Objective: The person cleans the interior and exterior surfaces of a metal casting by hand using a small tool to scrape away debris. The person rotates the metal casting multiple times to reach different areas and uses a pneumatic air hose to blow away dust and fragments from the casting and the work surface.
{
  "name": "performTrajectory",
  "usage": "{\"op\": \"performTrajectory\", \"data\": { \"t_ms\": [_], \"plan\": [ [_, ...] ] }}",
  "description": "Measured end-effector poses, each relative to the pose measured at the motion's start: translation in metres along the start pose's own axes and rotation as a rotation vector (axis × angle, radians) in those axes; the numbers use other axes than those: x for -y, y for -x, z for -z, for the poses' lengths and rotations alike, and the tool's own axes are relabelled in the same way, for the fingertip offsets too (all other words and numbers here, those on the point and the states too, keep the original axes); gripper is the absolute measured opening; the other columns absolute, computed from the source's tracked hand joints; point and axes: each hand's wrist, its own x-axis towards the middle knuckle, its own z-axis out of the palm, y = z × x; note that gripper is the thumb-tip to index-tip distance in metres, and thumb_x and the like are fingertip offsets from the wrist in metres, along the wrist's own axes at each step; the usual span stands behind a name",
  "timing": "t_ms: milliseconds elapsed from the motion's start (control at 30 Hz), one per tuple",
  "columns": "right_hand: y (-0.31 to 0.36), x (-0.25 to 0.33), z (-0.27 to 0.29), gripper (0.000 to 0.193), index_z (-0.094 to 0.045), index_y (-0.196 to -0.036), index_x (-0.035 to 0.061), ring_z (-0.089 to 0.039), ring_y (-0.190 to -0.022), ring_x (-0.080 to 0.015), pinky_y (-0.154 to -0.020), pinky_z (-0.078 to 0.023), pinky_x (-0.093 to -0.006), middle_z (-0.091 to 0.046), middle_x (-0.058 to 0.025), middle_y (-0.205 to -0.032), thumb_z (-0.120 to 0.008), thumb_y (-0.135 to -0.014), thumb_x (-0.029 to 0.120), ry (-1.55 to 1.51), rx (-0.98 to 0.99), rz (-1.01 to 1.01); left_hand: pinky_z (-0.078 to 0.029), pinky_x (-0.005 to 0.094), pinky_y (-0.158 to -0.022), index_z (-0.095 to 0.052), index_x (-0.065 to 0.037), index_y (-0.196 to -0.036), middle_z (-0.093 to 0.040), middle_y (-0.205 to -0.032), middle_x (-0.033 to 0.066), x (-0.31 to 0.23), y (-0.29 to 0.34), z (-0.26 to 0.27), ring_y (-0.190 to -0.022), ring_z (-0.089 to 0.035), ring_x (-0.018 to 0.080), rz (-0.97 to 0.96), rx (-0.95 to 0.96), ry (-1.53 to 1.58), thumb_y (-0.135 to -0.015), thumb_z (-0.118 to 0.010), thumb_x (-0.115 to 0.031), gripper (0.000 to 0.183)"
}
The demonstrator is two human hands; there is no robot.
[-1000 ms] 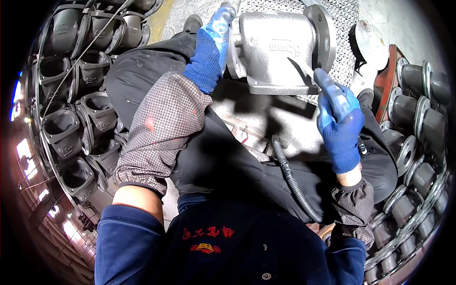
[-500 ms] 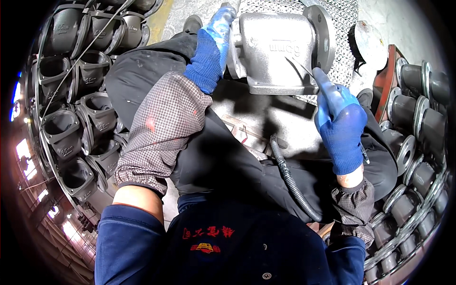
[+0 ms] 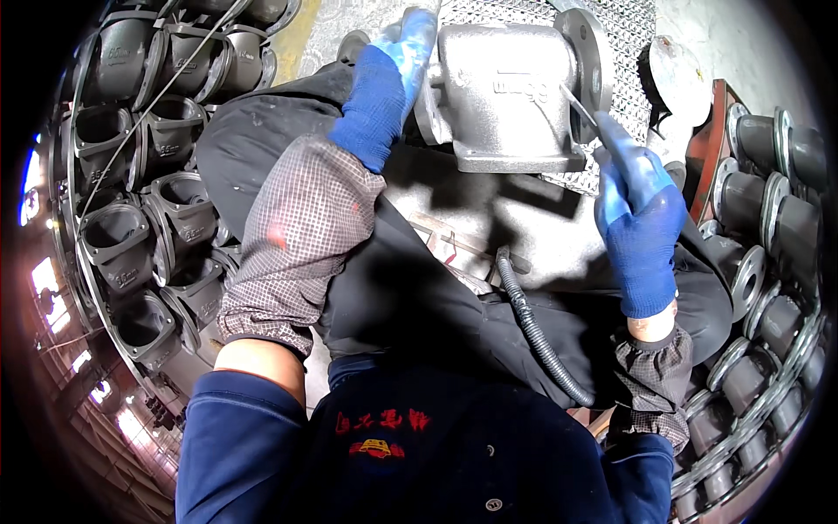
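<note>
A grey cast-metal valve body (image 3: 506, 96) with raised lettering lies in front of me, a round flange at each side. My left hand (image 3: 403, 54), in a blue coated glove, grips the rim of its left flange; the fingertips are partly hidden. In my gloved right hand (image 3: 635, 179) is a thin, pointed metal scraper (image 3: 580, 106), the index finger stretched along it. The scraper's tip is at the right part of the casting's face, close to the lettering. Whether it touches the surface I cannot tell. The rest of the tool is hidden in the hand.
Stacked valve castings (image 3: 113, 236) stand on my left, with more flanged castings (image 3: 755, 279) on my right behind a red metal edge (image 3: 709, 148). A ribbed grey hose (image 3: 537, 336) runs over my right leg. Beneath the valve body is a textured metal mat (image 3: 633, 87).
The scraper and my right hand have shifted to the right, its tip moving from below the lettering to the right of it. My left hand remains at the flange.
</note>
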Motion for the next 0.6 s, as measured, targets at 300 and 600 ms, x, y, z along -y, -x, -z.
{"op": "performTrajectory", "data": {
  "t_ms": [300,600],
  "plan": [
    [0.003,-0.011,0.007,0.038,-0.060,-0.114,0.0086,-0.060,-0.066,-0.0205,-0.062,-0.048,-0.0292,-0.062,-0.0132,-0.079,-0.055,-0.078,-0.003,-0.120,-0.165,0.013,-0.033,0.0447,-0.100,-0.056,-0.012,-0.120,-0.051,-0.124,0.0185,-0.022,0.019,-0.035,-0.115,-0.047,0.0350,-0.953,-0.308,-1.237,-0.066,-0.063,-0.058,0.070],
    [0.006,-0.017,0.016,0.036,-0.061,-0.112,0.0050,-0.062,-0.073,-0.0176,-0.066,-0.049,-0.0270,-0.064,-0.0146,-0.087,-0.055,-0.078,-0.006,-0.136,-0.186,0.012,-0.040,0.0447,-0.095,-0.057,-0.009,-0.118,-0.053,-0.120,0.0211,-0.017,0.022,-0.033,-0.111,-0.051,0.0369,-1.034,-0.154,-1.080,-0.067,-0.067,-0.054,0.070]
  ]
}}
